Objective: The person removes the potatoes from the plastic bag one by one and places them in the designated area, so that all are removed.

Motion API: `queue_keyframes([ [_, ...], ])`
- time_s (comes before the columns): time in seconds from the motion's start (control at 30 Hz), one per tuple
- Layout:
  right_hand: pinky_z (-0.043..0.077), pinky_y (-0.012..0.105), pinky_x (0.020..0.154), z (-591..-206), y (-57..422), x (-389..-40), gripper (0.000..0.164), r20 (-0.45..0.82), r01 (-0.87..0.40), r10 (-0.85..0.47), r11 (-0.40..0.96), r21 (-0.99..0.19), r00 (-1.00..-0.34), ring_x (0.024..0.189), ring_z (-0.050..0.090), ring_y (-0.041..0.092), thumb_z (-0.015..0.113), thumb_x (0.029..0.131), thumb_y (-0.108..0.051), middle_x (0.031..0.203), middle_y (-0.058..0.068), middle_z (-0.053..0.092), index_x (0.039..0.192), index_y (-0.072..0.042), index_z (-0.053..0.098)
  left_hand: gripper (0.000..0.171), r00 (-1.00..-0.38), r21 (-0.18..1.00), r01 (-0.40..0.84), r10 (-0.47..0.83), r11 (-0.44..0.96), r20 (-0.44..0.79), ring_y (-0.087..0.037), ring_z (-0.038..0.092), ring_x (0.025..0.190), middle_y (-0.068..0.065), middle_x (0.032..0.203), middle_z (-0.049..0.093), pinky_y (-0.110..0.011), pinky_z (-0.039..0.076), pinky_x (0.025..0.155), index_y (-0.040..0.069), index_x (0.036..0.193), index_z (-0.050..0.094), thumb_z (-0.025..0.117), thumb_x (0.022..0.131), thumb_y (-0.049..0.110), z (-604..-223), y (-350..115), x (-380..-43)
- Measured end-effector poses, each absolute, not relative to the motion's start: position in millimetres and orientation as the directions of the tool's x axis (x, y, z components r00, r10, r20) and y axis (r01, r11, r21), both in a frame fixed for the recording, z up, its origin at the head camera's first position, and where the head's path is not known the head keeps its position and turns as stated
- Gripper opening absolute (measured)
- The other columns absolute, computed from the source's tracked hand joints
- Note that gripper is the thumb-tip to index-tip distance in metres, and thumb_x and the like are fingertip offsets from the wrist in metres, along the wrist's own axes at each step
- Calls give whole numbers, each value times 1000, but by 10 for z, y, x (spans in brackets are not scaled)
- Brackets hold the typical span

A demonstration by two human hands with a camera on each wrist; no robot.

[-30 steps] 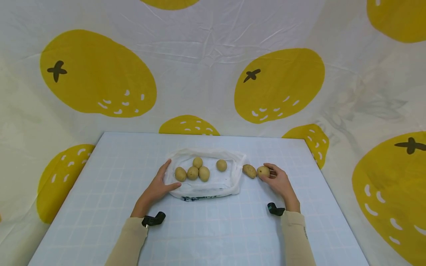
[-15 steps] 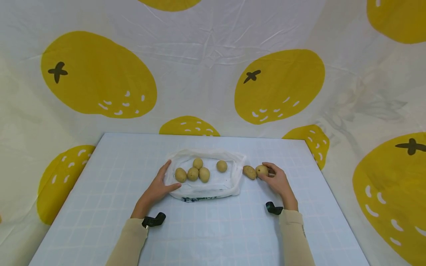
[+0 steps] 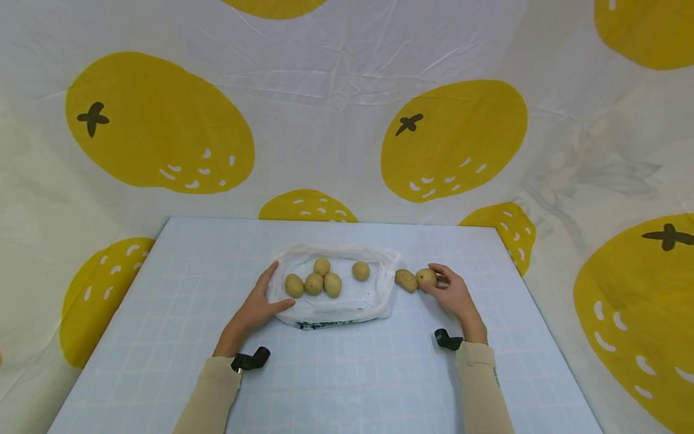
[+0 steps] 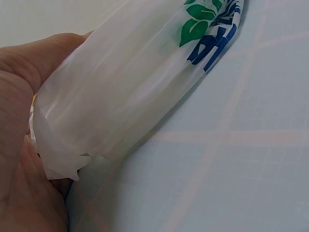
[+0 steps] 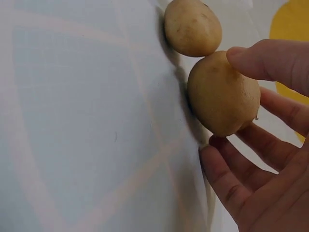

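A white plastic bag lies spread with its mouth wide, and several potatoes rest inside it. My left hand grips the bag's left end, thumb along the front rim. From the left wrist, the bag's side shows green leaves and blue print, while the fingers are partly hidden behind the plastic. To the right of the bag, my right hand holds a potato between thumb and fingers, low at the table. Another potato lies right against it, between the held one and the bag.
The table wears a pale blue checked cover. Behind and around it hangs a white sheet printed with large yellow fruit. A black wrist camera sits on the left wrist and another on the right.
My right hand has shifted slightly left with its potato, which now sits up against the neighbouring one. The left hand, the bag and the potatoes in it stay in place.
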State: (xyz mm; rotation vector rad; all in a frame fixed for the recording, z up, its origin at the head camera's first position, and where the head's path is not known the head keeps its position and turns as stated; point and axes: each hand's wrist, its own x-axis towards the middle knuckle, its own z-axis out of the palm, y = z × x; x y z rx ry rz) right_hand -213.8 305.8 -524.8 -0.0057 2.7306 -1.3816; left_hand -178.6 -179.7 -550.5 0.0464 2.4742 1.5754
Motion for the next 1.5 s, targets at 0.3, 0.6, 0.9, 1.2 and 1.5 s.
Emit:
queue_keyframes([
  [0.3, 43, 59, 114, -5102, 3043, -2126, 79, -65, 16, -58, 608, -794, -996, 144, 41, 42, 79, 91, -35, 156, 20, 46, 155, -9, 41, 115, -977, 903, -83, 142, 422, -157, -38, 2, 161, -11, 175, 2, -64, 9, 127, 23, 167, 5, 85, 85, 38, -5512, -1803, -1781],
  [0.6, 34, 62, 120, -4938, 3024, -2134, 82, -76, -2, -88, 664, -748, -993, 150, 31, 43, 76, 94, -36, 161, 22, 39, 159, -10, 35, 114, -977, 903, -67, 153, 425, -145, -40, 3, 160, -13, 174, 3, -65, 10, 126, 22, 167, 5, 84, 86, 36, -5495, -1792, -1781],
  [0.9, 34, 63, 119, -4747, 2917, -2175, 83, -17, -100, -157, 706, -702, -987, 151, 32, 44, 75, 94, -33, 165, 21, 33, 162, -14, 32, 114, -975, 901, -73, 161, 428, -155, -39, 2, 160, -12, 175, 3, -65, 9, 126, 21, 167, 5, 84, 86, 36, -5476, -1787, -1796],
  [1.2, 35, 62, 119, -4480, 2650, -2248, 84, 19, -153, -197, 692, -705, -980, 151, 32, 40, 77, 92, -40, 166, 15, 32, 161, -16, 35, 113, -978, 906, -51, 164, 419, -131, -40, 3, 160, -14, 174, 4, -65, 9, 126, 21, 167, 5, 84, 87, 33, -5451, -1796, -1785],
  [1.5, 38, 62, 117, -4440, 2302, -2272, 80, 66, -232, -261, 678, -697, -963, 148, 37, 40, 78, 91, -32, 164, 16, 37, 159, -13, 38, 113, -979, 907, -52, 158, 417, -129, -41, 4, 160, -15, 174, 4, -65, 10, 126, 19, 167, 5, 84, 87, 30, -5454, -1800, -1768],
])
